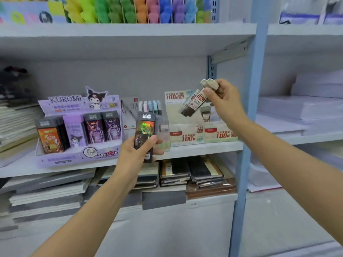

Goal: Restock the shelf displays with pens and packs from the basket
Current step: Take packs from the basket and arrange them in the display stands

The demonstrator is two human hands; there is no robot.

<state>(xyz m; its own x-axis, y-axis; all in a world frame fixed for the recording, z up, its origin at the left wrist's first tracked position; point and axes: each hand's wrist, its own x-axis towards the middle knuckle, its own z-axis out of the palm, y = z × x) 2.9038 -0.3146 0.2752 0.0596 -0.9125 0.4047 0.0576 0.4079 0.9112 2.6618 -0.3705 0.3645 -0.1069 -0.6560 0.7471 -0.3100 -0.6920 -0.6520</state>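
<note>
My left hand (136, 152) grips a dark holographic pack (144, 133) upright in front of the middle shelf (204, 148). To its left stands a purple Kuromi display box (78, 154) holding several similar packs. My right hand (225, 101) pinches clear lead cases with grey caps (196, 100), tilted, above a beige cardboard display (187, 136) marked 100. One small case (205, 114) sits inside that display. The basket is out of view.
Between the two displays stand pen packs and pastel items (150, 107). Notebooks (202, 173) are stacked on the shelf below and at the left. Colourful foam items fill the top shelf. A blue upright post (248, 108) separates a right bay with paper stacks (304, 106).
</note>
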